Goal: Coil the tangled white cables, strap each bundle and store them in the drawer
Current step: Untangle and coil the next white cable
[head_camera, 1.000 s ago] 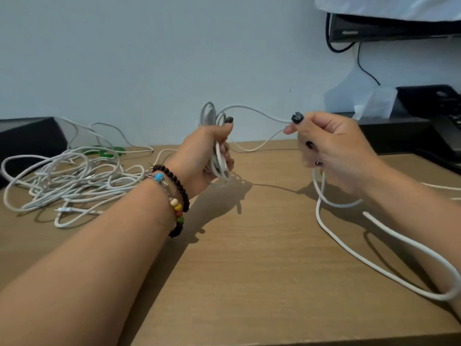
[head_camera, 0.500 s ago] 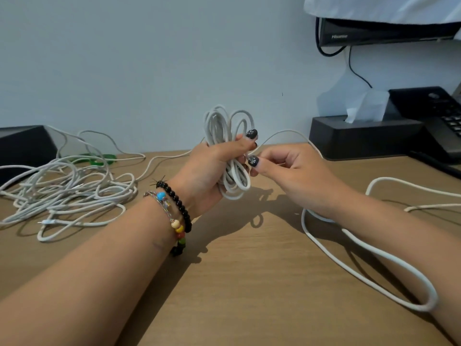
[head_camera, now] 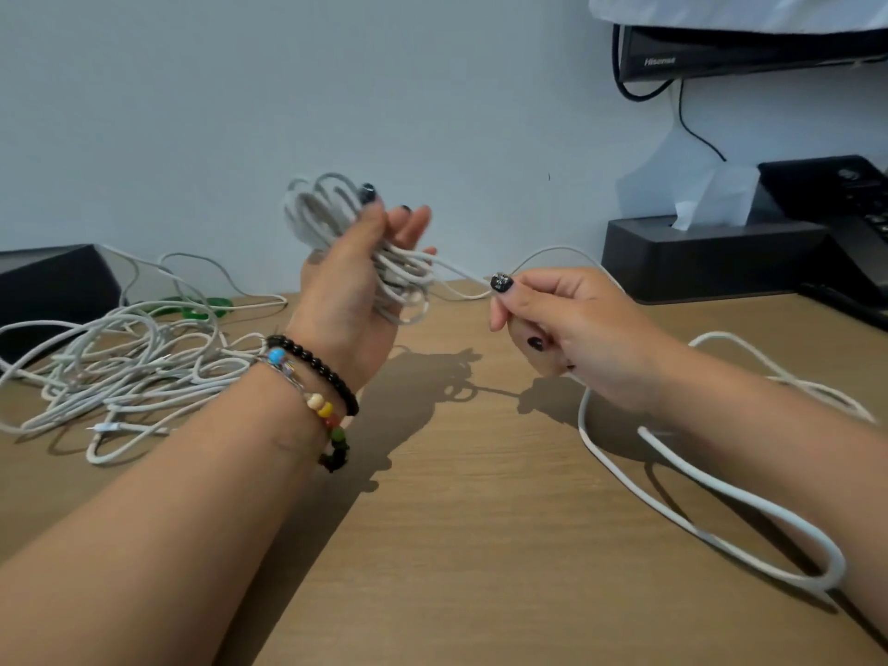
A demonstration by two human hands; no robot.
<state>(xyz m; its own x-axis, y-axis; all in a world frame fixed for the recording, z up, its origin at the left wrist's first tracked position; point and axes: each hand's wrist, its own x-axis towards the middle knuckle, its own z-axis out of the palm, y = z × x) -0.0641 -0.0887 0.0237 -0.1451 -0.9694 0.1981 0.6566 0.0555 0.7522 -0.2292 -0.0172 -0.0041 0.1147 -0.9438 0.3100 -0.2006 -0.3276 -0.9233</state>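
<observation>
My left hand (head_camera: 351, 300) is raised above the wooden table (head_camera: 456, 545) with a coil of white cable (head_camera: 317, 213) looped across its palm. The thumb pins the coil and the fingers are stretched out. A strand runs from the coil to my right hand (head_camera: 576, 329), which pinches it between thumb and forefinger. The rest of that cable (head_camera: 721, 487) trails under my right wrist and loops over the table at the right. A tangled pile of white cables (head_camera: 129, 362) lies at the left. No drawer is in view.
A black box (head_camera: 53, 286) stands at the far left by the wall, with a green object (head_camera: 192, 305) behind the pile. At the right back are a black tissue box (head_camera: 706, 257), a desk phone (head_camera: 841, 204) and a wall-mounted screen (head_camera: 745, 50).
My right hand has drawn away from the coil to the right, pulling the strand out. My left hand has risen and spread its fingers, with the coil still on it.
</observation>
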